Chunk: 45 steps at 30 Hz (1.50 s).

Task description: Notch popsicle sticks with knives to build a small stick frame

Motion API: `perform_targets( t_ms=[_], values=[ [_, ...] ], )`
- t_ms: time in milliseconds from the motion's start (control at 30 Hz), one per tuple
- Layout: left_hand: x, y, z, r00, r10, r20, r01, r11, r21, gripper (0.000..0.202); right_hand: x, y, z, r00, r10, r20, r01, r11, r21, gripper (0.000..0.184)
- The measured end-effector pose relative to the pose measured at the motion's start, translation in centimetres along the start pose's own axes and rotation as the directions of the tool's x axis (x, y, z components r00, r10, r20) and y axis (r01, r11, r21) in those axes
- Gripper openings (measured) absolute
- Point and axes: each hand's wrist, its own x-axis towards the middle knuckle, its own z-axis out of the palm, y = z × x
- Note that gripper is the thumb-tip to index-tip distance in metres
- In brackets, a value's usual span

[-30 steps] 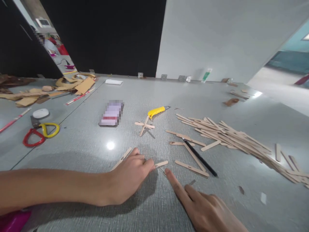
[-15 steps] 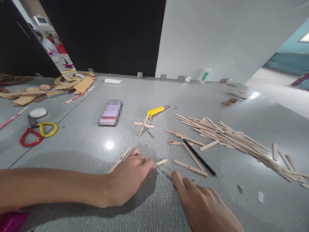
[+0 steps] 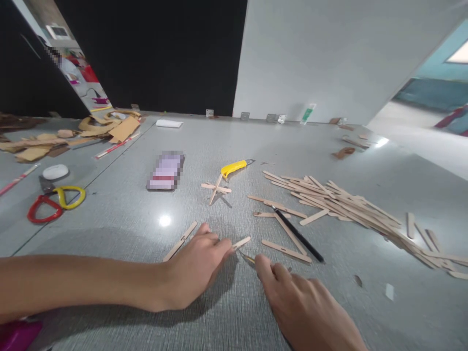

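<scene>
My left hand [image 3: 204, 265] presses a wooden craft stick [image 3: 243, 242] down near the table's front, and the stick's end sticks out past my fingers. In my right hand [image 3: 292, 292] is a slim craft knife [image 3: 249, 259]; its narrow tip points at that stick, and its handle is mostly hidden by my fingers. Whether the tip touches the wood, I cannot tell. Beside my left hand lies a notched craft stick [image 3: 181, 241]. Another slotted stick [image 3: 286, 251] rests just beyond my right hand, near a black pen-like tool [image 3: 300, 235].
A pile of craft sticks [image 3: 340, 204] spreads across the right. Farther back are a yellow utility knife [image 3: 234, 168], crossed sticks [image 3: 216, 188] and a phone [image 3: 166, 170]. Scissors [image 3: 46, 209], a white mouse-like object [image 3: 55, 171] and cardboard scraps [image 3: 124, 128] occupy the left.
The knife tip in my right hand has come slightly left, closer to the held stick. My left hand stays nearly still. The whole view has shifted a little.
</scene>
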Motion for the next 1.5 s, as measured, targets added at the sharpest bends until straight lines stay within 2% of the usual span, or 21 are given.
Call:
perform_targets(
  t_ms=[67, 200, 267, 333, 467, 600, 733, 867, 1100, 1167, 1267, 1367, 1500],
  values=[
    [0.1, 0.0, -0.2, 1.0, 0.011, -0.005, -0.011, 1.0, -0.024, 0.034, 0.3, 0.2, -0.2, 0.999, 0.035, 0.037, -0.037, 0.998, 0.059, 0.045],
    [0.3, 0.1, -0.4, 0.999, 0.043, 0.018, -0.042, 0.998, -0.053, 0.035, 1.1, 1.3, -0.6, 0.975, 0.114, 0.193, -0.152, 0.968, 0.199, 0.045],
    [0.3, 0.1, -0.3, 0.999, 0.038, 0.0, -0.038, 0.999, -0.035, 0.034, 1.3, 1.5, -0.7, 0.974, 0.101, 0.204, -0.144, 0.968, 0.207, 0.045],
    [0.3, 0.0, -0.3, 1.0, 0.03, -0.004, -0.03, 0.999, -0.023, 0.035, 1.2, 1.4, -0.7, 0.984, 0.059, 0.169, -0.092, 0.977, 0.191, 0.048],
    [0.3, -0.1, -0.4, 0.999, -0.003, 0.052, 0.006, 0.999, -0.045, 0.041, 0.6, 0.6, -0.5, 0.997, 0.017, 0.077, -0.022, 0.997, 0.073, 0.053],
    [0.4, -0.1, -0.8, 0.999, -0.008, 0.053, 0.014, 0.993, -0.115, 0.043, -0.3, 0.0, -0.4, 0.997, -0.065, -0.052, 0.056, 0.987, -0.153, 0.042],
    [0.6, 0.0, -1.0, 0.998, 0.021, 0.054, -0.014, 0.99, -0.14, 0.04, 0.0, 0.3, -0.8, 0.988, -0.133, -0.079, 0.11, 0.963, -0.246, 0.042],
    [0.6, 0.1, -0.9, 0.999, 0.026, 0.031, -0.023, 0.994, -0.11, 0.039, 1.1, 0.9, -0.8, 0.987, -0.131, -0.095, 0.118, 0.984, -0.13, 0.043],
    [0.7, 0.2, -1.1, 1.0, 0.014, 0.027, -0.013, 0.998, -0.059, 0.041, 1.2, 1.4, 0.0, 0.996, -0.086, -0.039, 0.089, 0.993, 0.077, 0.051],
    [0.7, 0.3, -1.1, 0.999, 0.008, 0.034, -0.006, 0.998, -0.058, 0.042, 1.3, 1.5, 0.0, 0.999, -0.05, 0.0, 0.05, 0.989, 0.14, 0.053],
    [0.8, 0.3, -1.0, 1.0, 0.005, 0.027, -0.003, 0.999, -0.049, 0.043, 1.7, 1.6, 0.1, 0.992, 0.025, 0.12, -0.055, 0.966, 0.254, 0.043],
    [0.8, 0.2, -0.8, 0.999, 0.016, 0.036, -0.015, 0.999, -0.031, 0.043, 2.1, 1.6, 0.0, 0.977, 0.058, 0.205, -0.115, 0.953, 0.281, 0.038],
    [0.7, 0.0, -0.8, 0.999, 0.012, 0.048, -0.009, 0.999, -0.05, 0.04, 2.3, 1.5, -0.4, 0.988, -0.008, 0.154, -0.031, 0.969, 0.247, 0.045]
  ],
)
